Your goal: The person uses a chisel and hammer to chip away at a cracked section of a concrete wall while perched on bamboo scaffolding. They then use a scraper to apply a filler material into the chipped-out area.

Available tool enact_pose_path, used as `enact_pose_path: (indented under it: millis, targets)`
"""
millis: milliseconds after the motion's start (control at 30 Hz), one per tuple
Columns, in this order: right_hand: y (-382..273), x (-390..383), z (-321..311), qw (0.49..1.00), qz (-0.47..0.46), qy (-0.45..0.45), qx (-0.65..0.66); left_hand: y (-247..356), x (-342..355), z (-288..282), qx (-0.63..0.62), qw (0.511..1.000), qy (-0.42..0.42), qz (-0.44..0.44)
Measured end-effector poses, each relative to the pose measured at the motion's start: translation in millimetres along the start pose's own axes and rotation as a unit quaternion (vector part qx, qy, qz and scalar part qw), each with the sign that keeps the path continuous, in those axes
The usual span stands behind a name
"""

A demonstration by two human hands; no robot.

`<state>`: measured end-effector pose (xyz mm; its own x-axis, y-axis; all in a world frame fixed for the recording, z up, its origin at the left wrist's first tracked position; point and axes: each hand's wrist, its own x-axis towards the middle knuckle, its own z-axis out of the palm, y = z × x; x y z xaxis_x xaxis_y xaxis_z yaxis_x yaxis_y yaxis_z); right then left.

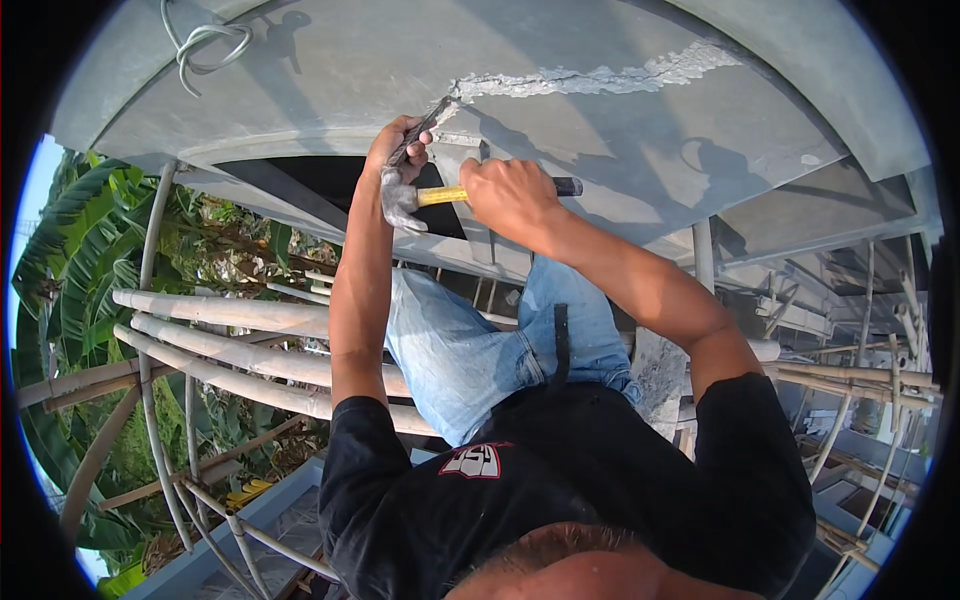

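My left hand [394,146] is wrapped round a dark metal chisel [419,131]. The chisel slants up to the right, its tip at the left end of a rough, chipped groove [590,78] in the grey concrete wall [370,75]. In my right hand [508,192] is a claw hammer [440,195] with a yellow handle and a dark grip end. The hammer's grey metal head is at the lower end of the chisel; whether they touch I cannot tell. The fingers of both hands are closed.
Several bamboo poles [230,312] form scaffolding at my left, with more poles [850,375] at the right. A dark opening [310,185] lies below the wall's edge. Bent wire [205,35] sticks out at the upper left. Banana plants [85,240] grow below left.
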<state>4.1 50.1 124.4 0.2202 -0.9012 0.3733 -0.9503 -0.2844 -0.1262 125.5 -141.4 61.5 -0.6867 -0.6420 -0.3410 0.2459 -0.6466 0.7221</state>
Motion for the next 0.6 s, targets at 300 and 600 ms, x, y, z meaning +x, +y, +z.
enact_pose_path:
  millis: [300, 600]
  targets:
    - [6.3, 10.3, 3.9, 0.997, 0.051, -0.038, -0.048, -1.0, 3.7, 0.8, 0.026, 0.999, 0.016, 0.013]
    - [12.0, -0.5, -3.5, 0.997, 0.072, -0.034, -0.015, -6.8, 3.8, 5.9, 0.019, 1.0, 0.009, -0.007]
